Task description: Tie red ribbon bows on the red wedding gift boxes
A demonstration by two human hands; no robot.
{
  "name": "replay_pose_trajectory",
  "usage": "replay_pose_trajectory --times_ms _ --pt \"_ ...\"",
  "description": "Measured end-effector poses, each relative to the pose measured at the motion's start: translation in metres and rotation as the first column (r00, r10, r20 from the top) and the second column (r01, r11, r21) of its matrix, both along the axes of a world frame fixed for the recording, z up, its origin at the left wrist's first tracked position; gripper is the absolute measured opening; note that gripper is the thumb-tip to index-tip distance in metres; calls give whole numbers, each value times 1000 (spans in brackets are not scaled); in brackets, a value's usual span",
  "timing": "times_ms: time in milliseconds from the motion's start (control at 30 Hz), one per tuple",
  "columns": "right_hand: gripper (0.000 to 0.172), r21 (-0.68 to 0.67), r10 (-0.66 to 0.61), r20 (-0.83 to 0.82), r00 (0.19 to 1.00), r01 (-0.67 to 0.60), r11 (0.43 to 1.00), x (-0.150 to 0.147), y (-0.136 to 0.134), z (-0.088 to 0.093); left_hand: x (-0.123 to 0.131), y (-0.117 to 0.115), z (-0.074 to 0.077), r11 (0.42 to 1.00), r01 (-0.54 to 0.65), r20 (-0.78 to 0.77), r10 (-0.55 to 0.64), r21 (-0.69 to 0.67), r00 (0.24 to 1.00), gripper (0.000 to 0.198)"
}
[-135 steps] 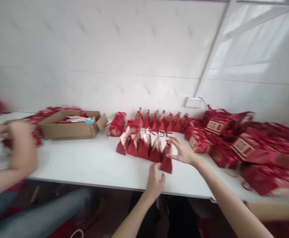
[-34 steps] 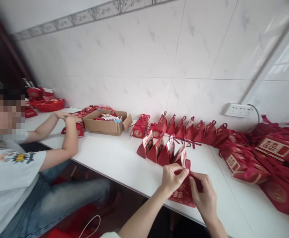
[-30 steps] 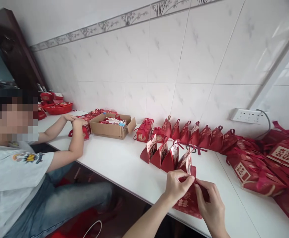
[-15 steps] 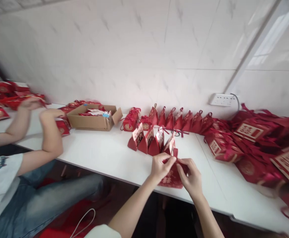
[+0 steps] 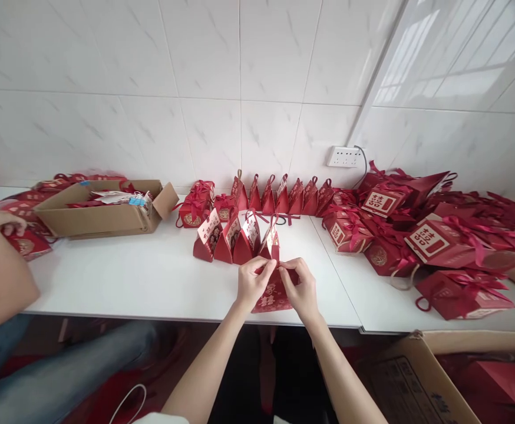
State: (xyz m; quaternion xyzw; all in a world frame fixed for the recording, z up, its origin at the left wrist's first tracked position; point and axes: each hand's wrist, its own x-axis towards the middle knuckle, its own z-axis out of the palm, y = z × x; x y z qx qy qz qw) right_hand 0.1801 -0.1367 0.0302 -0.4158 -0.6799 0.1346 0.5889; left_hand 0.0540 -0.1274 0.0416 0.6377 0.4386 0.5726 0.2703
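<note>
Near the table's front edge stands a red gift box [image 5: 270, 299] with pale lettering on its face. My left hand [image 5: 254, 282] pinches the top of this box from the left. From the right, my right hand [image 5: 300, 288] pinches the same top, its fingertips close to the left ones. A short red ribbon loop [image 5: 276, 253] sticks up just behind the fingertips. Directly behind it is a row of several peaked red boxes [image 5: 224, 250] with pale printed cards standing in their tops. My fingers cover the box's upper edge.
Along the wall stand more peaked boxes [image 5: 296, 197], with a loose ribbon [image 5: 290, 220] before them. Finished-looking ribboned boxes [image 5: 438, 241] are heaped right. An open carton [image 5: 98, 221] is at left, beside a co-worker's arm [image 5: 1, 271]. Another carton [image 5: 416, 377] sits low right.
The view has swung to the right, bringing the low carton into sight. My hands keep pinching the box top. The co-worker's arms now show only partly at the left edge.
</note>
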Motion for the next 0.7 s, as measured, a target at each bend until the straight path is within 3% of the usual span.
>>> replay_pose_trajectory --times_ms 267,533,700 --pt "9 114 17 51 999 -22 993 3 6 -5 1 2 -3 1000 -23 -10 23 8 1000 26" --pt "10 100 0 -6 1000 1 995 -1 4 -10 -6 1 -9 994 91 39 -88 -61 995 19" --pt "9 143 -14 26 1000 10 990 2 4 -8 -8 -5 -19 993 7 6 -6 -118 1000 21"
